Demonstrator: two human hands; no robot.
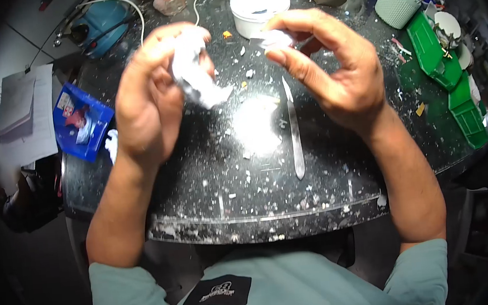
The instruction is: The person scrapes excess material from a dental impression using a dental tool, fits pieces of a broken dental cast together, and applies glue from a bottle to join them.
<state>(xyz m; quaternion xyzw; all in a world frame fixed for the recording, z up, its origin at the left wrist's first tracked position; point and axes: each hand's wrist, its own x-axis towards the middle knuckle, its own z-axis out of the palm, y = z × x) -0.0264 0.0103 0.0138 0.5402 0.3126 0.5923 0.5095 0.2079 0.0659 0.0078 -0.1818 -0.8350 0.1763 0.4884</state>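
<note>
My left hand [155, 96] is closed around a lumpy white piece [195, 75] that looks like plaster, smeared by motion and glare. Between the thumb and fingers of my right hand [335, 66] is a small, thin, shiny piece [259, 42]; glare hides its exact kind. The two hands are apart, both raised over the dark table [200, 179]. A scalpel [295, 130] lies on the tabletop between them, its tip pointing away from me. Behind my right fingertips stands a white tub [260, 6].
White crumbs are scattered over the tabletop. On the left are a blue packet [82, 123], papers [23, 114] and a blue device [106, 25] with a cable. Green trays [435, 51] and a pale basket [396, 5] line the right side.
</note>
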